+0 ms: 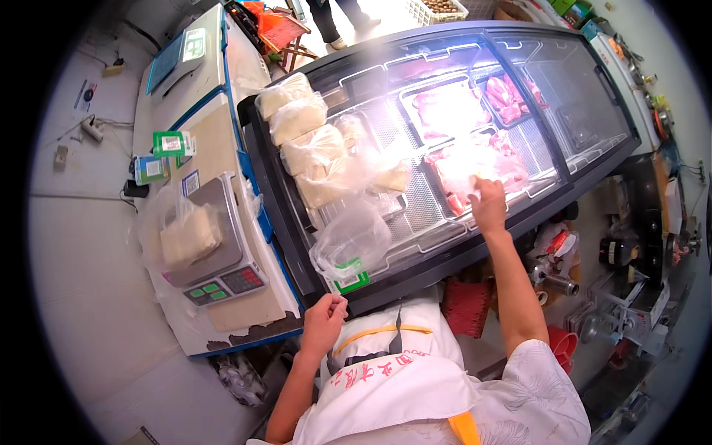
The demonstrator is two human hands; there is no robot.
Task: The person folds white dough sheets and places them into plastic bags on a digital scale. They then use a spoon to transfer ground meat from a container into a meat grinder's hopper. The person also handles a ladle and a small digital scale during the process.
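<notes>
My right hand [490, 207] hangs over the front part of a refrigerated display case [423, 222], fingers apart and pointing at a tray of raw pink meat [506, 161]. Glare whitens part of the meat, and I cannot tell whether the fingertips touch the case's glass. At the front left corner of the case is my left hand [324, 325], its fingers curled with nothing visible in them. Just beyond it lies a clear plastic bag [353, 236] beside a green card with a printed code [351, 282]. Bagged pale blocks [317, 147] are stacked along the case's left end.
A digital weighing scale [231, 272] on the left counter carries a bagged pale block [189, 236]. Farther back sits a second meat tray [448, 108]. A person's legs [328, 22] show past the case, near a folding stool [286, 36]. A red bucket [563, 347] stands at right.
</notes>
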